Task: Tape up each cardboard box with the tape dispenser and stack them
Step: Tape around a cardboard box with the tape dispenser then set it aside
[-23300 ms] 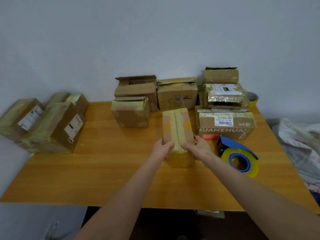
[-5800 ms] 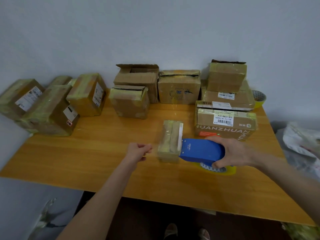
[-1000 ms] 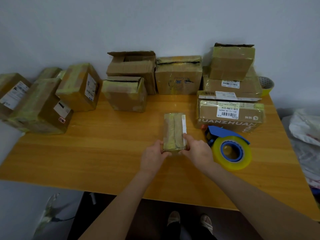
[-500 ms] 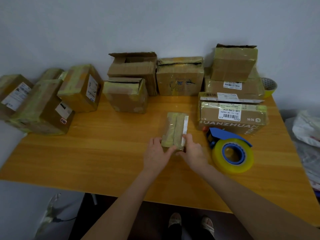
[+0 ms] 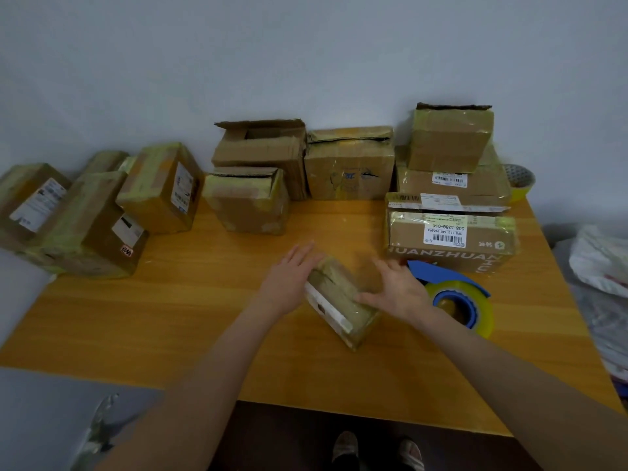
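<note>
A small taped cardboard box (image 5: 339, 299) lies slanted on the wooden table (image 5: 170, 317), its white label edge facing down-left. My left hand (image 5: 289, 283) rests flat against its left side with straight fingers. My right hand (image 5: 396, 290) lies on its right side, thumb touching the top, fingers spread. The blue tape dispenser (image 5: 455, 297) with a yellowish roll lies on the table just right of my right hand.
Taped boxes (image 5: 85, 226) are piled at the left. Two boxes with loose flaps (image 5: 258, 154) and another (image 5: 350, 168) stand along the wall. A stack of boxes (image 5: 452, 212) stands at the right, a tape roll (image 5: 520, 181) behind it. Bags (image 5: 601, 266) lie beyond the right edge.
The small box has turned from pointing straight away to lying slanted, and both hands have opened out along its sides. The dispenser has not moved.
</note>
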A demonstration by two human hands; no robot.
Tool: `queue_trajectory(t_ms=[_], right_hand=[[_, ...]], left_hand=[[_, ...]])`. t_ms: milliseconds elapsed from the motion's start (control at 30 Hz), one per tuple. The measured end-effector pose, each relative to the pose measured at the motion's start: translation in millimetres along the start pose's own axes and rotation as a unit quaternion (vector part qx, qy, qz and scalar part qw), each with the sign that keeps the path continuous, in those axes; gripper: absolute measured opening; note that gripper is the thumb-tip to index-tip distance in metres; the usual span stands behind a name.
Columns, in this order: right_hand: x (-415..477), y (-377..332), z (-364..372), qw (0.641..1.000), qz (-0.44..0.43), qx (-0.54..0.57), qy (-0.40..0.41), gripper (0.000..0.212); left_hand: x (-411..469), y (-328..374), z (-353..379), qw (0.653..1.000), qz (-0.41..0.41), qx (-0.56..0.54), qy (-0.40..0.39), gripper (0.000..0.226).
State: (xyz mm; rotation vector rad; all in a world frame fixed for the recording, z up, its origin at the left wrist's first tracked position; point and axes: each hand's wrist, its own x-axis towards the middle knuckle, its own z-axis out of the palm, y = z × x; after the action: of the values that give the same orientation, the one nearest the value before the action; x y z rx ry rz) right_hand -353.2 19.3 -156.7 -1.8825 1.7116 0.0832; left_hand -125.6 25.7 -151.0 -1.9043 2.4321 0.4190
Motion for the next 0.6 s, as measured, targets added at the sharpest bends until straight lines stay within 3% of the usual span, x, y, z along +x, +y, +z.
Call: queue_trajectory(t_ms=[100, 167, 267, 367, 433, 500, 600], right_hand=[[-4.9, -2.2, 16.9, 0.999, 0.035, 0.029, -0.003, 0.065], [-12.0, -6.5, 27.1, 0.999, 0.018, 0.004, 0.043, 0.053], [-16.8, -12.0, 28.8, 0.998, -0.010, 0.029, 0.053, 0.037], [-18.1, 8.5, 13.7, 0.999, -0.003, 0.033, 0.041, 0.031], [-19.4, 37.2, -2.3, 0.994, 0.035, -0.002, 0.102, 0.043], [-19.7, 72.2, -16.1, 0.983, 0.098, -0.037, 0.150, 0.061], [-18.3, 108.0, -28.7, 0.982, 0.175, -0.052, 0.056, 0.072]], left_hand=[[-7.9, 25.0, 16.4, 0.953, -0.217, -0.186, 0.105, 0.057], [-14.3, 41.5, 31.0, 0.927, -0.260, -0.256, 0.090, 0.062], [-16.3, 52.3, 42.7, 0.929, -0.194, -0.314, 0.021, 0.078], [-13.6, 48.8, 37.0, 0.937, -0.147, -0.317, 0.024, 0.068], [-15.9, 50.6, 34.7, 0.945, -0.131, -0.297, 0.046, 0.062], [-21.1, 56.0, 36.9, 0.969, -0.100, -0.223, 0.040, 0.070], [-26.0, 60.4, 46.1, 0.995, -0.055, -0.086, -0.015, 0.089]])
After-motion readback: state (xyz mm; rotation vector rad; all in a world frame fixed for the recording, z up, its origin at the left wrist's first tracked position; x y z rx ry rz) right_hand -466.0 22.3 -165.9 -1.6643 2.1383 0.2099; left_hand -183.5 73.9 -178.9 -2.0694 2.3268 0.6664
